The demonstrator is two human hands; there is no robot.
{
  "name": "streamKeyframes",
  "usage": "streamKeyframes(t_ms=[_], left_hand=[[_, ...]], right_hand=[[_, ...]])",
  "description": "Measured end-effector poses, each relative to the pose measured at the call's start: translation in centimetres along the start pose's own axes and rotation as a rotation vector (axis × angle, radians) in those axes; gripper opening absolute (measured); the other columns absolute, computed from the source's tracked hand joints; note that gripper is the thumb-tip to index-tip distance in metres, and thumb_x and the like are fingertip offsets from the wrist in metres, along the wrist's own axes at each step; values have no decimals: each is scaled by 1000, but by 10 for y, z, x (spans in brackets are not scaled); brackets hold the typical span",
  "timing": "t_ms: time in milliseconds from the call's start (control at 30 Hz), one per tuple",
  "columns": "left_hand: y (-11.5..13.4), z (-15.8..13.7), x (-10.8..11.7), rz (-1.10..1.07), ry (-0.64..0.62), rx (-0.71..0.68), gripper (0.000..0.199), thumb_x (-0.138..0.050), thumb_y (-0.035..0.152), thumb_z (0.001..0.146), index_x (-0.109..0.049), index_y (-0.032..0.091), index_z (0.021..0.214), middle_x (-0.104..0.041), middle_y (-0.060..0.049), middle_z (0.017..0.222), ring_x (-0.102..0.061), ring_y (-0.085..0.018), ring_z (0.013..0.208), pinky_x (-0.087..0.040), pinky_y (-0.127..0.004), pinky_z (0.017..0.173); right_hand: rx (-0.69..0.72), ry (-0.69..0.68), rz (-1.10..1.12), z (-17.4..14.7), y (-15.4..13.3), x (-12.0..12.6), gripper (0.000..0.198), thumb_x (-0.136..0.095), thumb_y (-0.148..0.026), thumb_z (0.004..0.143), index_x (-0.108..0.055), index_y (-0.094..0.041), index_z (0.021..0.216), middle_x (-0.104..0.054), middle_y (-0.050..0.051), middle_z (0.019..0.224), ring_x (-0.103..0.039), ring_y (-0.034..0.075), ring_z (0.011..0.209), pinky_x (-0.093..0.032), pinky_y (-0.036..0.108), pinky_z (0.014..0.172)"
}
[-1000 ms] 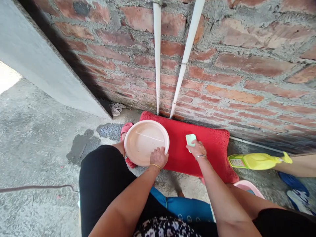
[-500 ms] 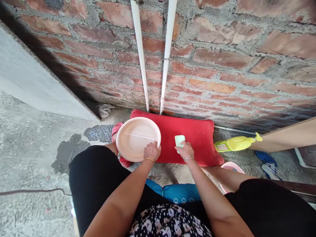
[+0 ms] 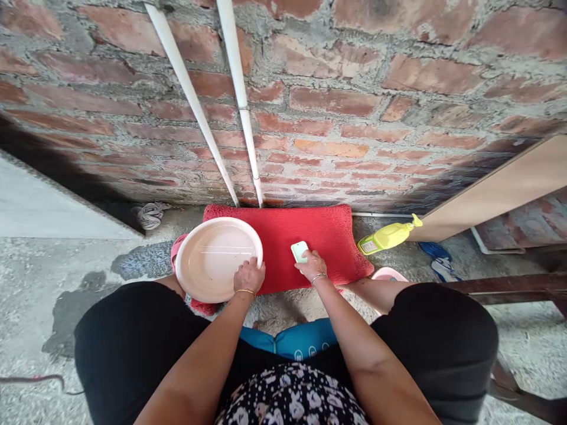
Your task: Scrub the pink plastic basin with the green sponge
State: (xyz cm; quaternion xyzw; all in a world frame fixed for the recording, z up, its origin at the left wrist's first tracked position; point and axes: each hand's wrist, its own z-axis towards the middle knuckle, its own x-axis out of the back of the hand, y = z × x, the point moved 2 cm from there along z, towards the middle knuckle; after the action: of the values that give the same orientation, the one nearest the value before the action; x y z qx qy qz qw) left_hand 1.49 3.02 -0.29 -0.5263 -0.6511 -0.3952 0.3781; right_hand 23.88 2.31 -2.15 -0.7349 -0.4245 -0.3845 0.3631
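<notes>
Bottom centre: a blue padded item (image 3: 305, 337), mostly hidden by clothing, with white marks too small to read. Left of centre: gripping the rim of a pale basin (image 3: 212, 236) with the left hand (image 3: 248, 275), fingers curled over it, thumb out of sight. Centre: holding a pale green block (image 3: 299, 250) on or just over a red mat (image 3: 283, 227) with the right hand (image 3: 313, 268), fingers closed on its lower end, partly covering it. Right: a yellow bottle (image 3: 386, 236), label illegible. Top: a white pipe (image 3: 239, 88), cut off.
</notes>
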Motion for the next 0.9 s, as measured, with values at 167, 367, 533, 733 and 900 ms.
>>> streamKeyframes(t_ms=[167, 367, 533, 733, 900], left_hand=[[-1, 2, -1, 4, 16, -5, 46, -31, 49, 86, -52, 22, 116, -59, -12, 104, -56, -27, 96, -44, -39, 76], [-2, 3, -1, -13, 21, 0, 48, -29, 51, 85, -53, 22, 115, -60, -11, 105, -57, -29, 95, -44, -42, 75], [-1, 3, 1, -17, -4, 8, 49, -28, 52, 86, -52, 22, 117, -60, -12, 107, -56, -29, 98, -44, -42, 77], [-2, 5, 1, -3, -22, -2, 50, -25, 52, 86, -51, 23, 117, -60, -12, 107, -57, -29, 98, -43, -42, 78], [-2, 10, 1, -3, -62, 16, 52, -24, 53, 86, -48, 23, 120, -58, -13, 115, -56, -29, 102, -43, -43, 79]], right_hand=[[-117, 43, 37, 1, 29, 4, 43, -60, -52, 70, -56, -26, 104, -52, 3, 99, -55, 18, 85, -38, 28, 73], [-90, 42, -29, 0, 20, 6, 44, -59, -46, 72, -53, -22, 109, -51, 9, 108, -53, 24, 97, -37, 34, 79], [-102, 19, -27, 0, 17, 10, 46, -58, -44, 73, -51, -21, 112, -51, 10, 111, -52, 25, 98, -37, 36, 79], [-26, 78, -67, -10, -11, 16, 40, -55, -31, 76, -52, -19, 113, -47, 16, 115, -48, 27, 103, -33, 40, 84], [196, 141, -48, -17, -55, 15, 39, -56, -33, 74, -52, -20, 111, -46, 13, 115, -45, 26, 103, -34, 38, 83]])
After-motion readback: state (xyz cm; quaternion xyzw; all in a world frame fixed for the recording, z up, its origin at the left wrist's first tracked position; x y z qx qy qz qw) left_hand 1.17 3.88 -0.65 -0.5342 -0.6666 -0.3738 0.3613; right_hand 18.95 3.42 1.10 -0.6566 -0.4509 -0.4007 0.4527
